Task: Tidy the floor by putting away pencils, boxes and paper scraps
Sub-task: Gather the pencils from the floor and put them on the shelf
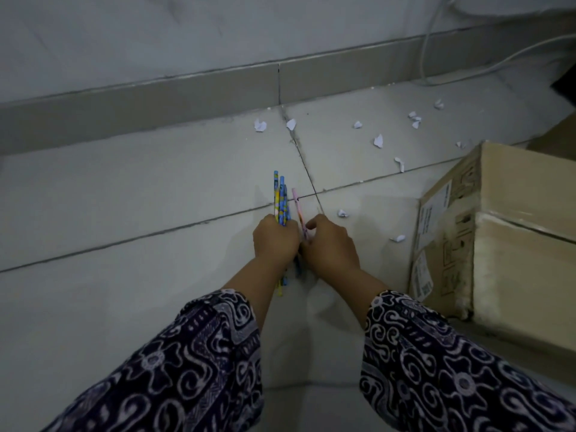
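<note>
I am in the pencil-gathering step. My left hand is curled round a bundle of blue and yellow pencils, and my right hand pinches a pink pencil between thumb and forefinger, right against the bundle. Both sets of fingers are closed on pencils; how tightly the left fingers wrap I cannot tell, since I see only the back of that hand.

The bundle sits upright in the fist, its long axis running away from me toward the wall. The far ends stand clear beyond my knuckles, and the near ends poke out below the left wrist. The pink pencil lies almost parallel, tilted slightly, just right of the left fingers.

Next, I judge, the pink pencil must slide into the left grip so the right hand is free. That calls for loosening the left fingers a little without letting the bundle splay.

Paper scraps lie scattered on the floor beyond and right of my fingers, untouched. A cardboard box stands well right of the right hand.
</note>
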